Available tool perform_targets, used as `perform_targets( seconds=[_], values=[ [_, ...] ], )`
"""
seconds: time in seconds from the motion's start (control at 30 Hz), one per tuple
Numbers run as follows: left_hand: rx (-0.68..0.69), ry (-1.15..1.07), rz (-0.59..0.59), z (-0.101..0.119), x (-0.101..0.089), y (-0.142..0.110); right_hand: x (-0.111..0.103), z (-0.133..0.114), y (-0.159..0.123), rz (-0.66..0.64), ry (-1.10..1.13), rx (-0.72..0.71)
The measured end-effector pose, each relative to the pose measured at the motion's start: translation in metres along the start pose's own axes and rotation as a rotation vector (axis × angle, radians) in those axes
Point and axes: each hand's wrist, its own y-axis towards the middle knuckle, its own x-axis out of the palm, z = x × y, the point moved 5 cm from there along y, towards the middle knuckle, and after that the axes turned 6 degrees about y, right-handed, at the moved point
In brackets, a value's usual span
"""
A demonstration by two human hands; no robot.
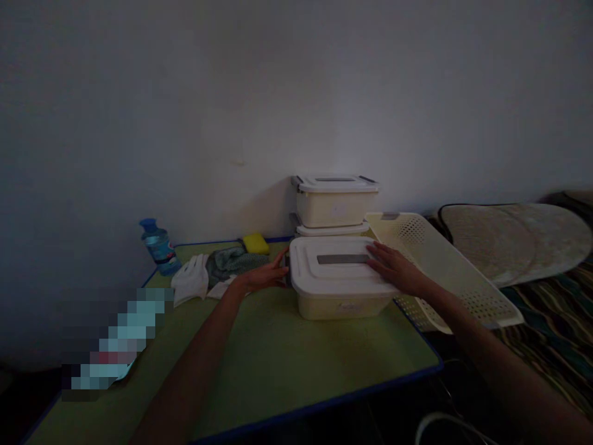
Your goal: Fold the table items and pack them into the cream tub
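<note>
A cream storage box with a white lid sits on the green table in front of me. The lid is on and has a grey strip across its middle. My left hand is at the box's left end, thumb near the rim and fingers curled against the dark side latch. Flat on the lid's right part lies my right hand, fingers stretched out over the end of the grey strip. The box's right latch is hidden by that hand.
Behind stand two stacked lidded boxes. A white perforated basket leans at the right beside a striped cover. On the table are a blue bottle, white gloves, a grey cloth and a yellow sponge.
</note>
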Motion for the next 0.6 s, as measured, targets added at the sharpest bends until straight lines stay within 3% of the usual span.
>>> perform_targets(
  seconds=[0.17,0.37,0.47,0.6],
  values=[
    [0.093,0.274,0.007,0.018,-0.005,-0.002,-0.003,-0.003,-0.002,0.052,0.065,0.052],
    [0.098,0.84,0.218,0.059,-0.006,-0.023,-0.011,-0.003,-0.011,0.187,0.219,0.197],
    [0.15,1.093,0.133,0.074,0.013,-0.036,-0.02,-0.001,-0.023,0.212,0.236,0.241],
    [0.103,1.288,0.058,0.076,0.034,-0.044,-0.026,0.011,-0.048,0.169,0.204,0.227]
  ],
)
